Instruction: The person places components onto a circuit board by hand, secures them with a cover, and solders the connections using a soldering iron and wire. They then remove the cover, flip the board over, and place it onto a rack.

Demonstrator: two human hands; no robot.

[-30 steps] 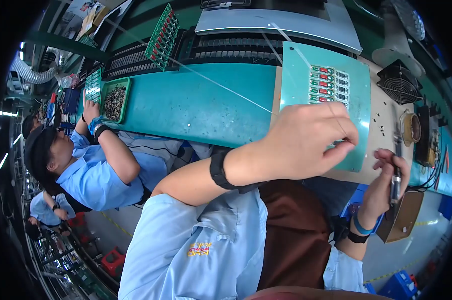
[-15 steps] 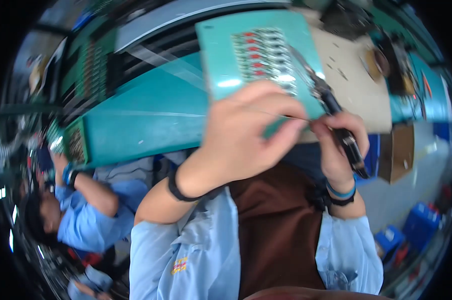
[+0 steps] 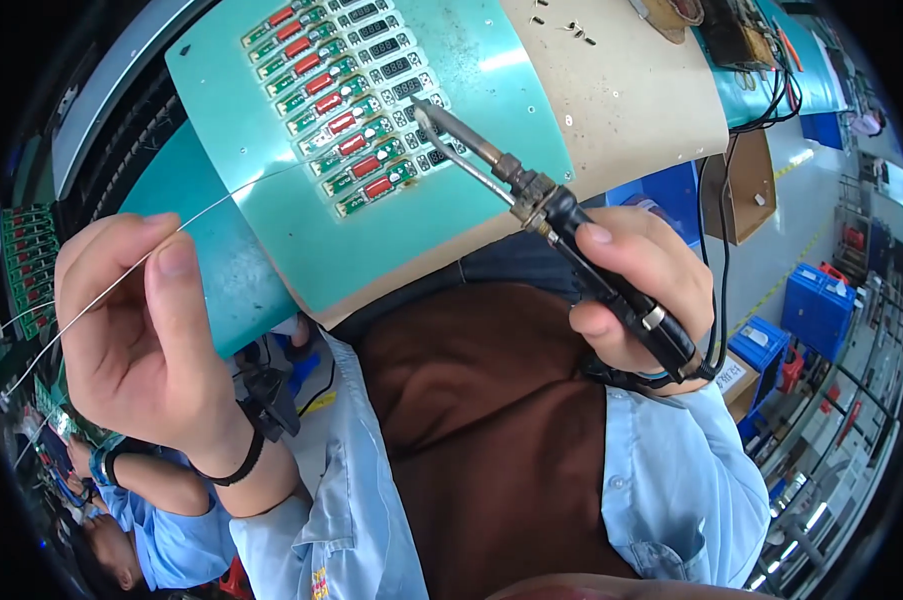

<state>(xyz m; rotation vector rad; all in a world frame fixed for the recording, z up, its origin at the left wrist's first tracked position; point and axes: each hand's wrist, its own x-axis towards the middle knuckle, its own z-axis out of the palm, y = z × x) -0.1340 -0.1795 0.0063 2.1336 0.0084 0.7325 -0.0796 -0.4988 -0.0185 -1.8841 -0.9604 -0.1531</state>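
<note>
My left hand pinches a thin silvery solder wire between thumb and forefinger. One end of the wire reaches toward the boards; the other trails off past the hand to the lower left. My right hand is wrapped round the black handle of a soldering iron. A thin metal tube runs alongside its barrel. The iron's tip is over the dark display modules at the right of the rows of small green circuit boards; whether it touches one I cannot tell. These boards, with red parts, lie on a green sheet.
Beneath the sheet is a tan board with small dark bits on it. Black cables hang at the right beside a cardboard box. Blue bins stand on the floor. A co-worker's arm is at the lower left.
My hands have moved apart: the left went left with the wire, while the iron's tip swung over the display modules. The view has shifted, so the boards appear further left and higher.
</note>
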